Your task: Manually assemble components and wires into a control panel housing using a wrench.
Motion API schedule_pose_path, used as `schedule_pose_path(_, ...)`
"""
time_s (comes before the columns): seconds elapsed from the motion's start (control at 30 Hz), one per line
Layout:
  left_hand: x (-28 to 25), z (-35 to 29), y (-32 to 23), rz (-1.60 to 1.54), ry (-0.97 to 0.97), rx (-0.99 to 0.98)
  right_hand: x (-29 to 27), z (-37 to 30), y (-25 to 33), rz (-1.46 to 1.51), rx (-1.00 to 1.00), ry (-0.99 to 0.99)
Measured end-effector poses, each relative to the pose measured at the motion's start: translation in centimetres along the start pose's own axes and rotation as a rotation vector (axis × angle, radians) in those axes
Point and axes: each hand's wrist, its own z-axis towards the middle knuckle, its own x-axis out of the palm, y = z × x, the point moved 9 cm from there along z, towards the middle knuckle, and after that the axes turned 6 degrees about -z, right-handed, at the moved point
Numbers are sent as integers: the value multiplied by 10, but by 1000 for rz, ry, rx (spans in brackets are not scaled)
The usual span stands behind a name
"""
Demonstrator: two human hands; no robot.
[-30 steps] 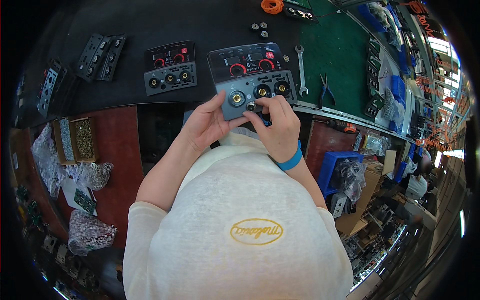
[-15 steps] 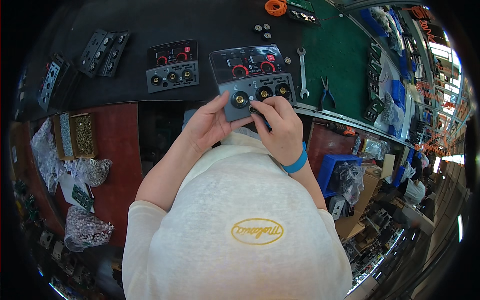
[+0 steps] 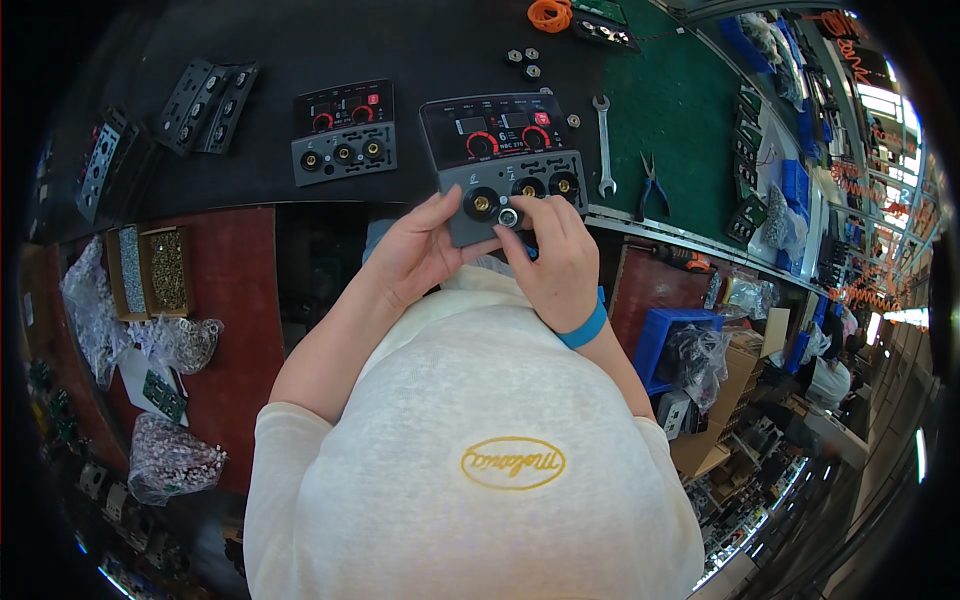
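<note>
My left hand (image 3: pixel 424 245) grips the lower left corner of a dark grey control panel (image 3: pixel 461 229), thumb on its front face. The panel is tilted toward me and has a black display area with red dials above a row of round black sockets with brass centres. At its lower edge sits a round silver connector (image 3: pixel 508 217). My right hand (image 3: pixel 556 262) has thumb and forefinger on either side of this connector, closed around it. A blue band (image 3: pixel 590 322) circles my right wrist. The fingers of my left hand behind the panel are hidden.
A second similar panel (image 3: pixel 345 160) lies on the black mat to the left, with bare grey brackets (image 3: pixel 207 105) farther left. A wrench (image 3: pixel 604 145), pliers (image 3: pixel 653 185) and several loose nuts (image 3: pixel 532 72) lie right. A blue bin (image 3: pixel 660 340) stands below the bench edge.
My right hand has shifted slightly left and down, and its fingers have drawn back so the silver connector now shows. The panel and my left hand have hardly moved.
</note>
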Motion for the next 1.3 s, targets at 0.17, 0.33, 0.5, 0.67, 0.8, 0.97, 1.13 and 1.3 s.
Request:
schedule_pose_path(0.17, 1, -2, 0, 17, -25, 13, -2, -2, 4, 38, -59, 35)
schedule_pose_path(0.33, 1, -3, -2, 14, -5, 18, 3, -7, -5, 76, 49, 13)
schedule_pose_path(0.5, 2, -5, -6, 34, 0, 32, 5, -14, -11, 177, 75, -95)
schedule_pose_path(0.67, 2, -8, -5, 48, -8, 34, 8, -17, -19, 282, 200, -46)
schedule_pose_path(0.8, 2, -8, -6, 109, -24, 63, 7, -12, -14, 209, 162, 25)
schedule_pose_path(0.97, 7, -10, -8, 180, -11, 66, -4, -9, 13, -7, -82, -58)
schedule_pose_path(1.13, 10, -12, -9, 164, -3, 76, 9, -13, -8, 240, 163, 89)
schedule_pose_path(1.3, 8, -12, -10, 222, -17, 96, 13, -11, -10, 222, 102, 72)
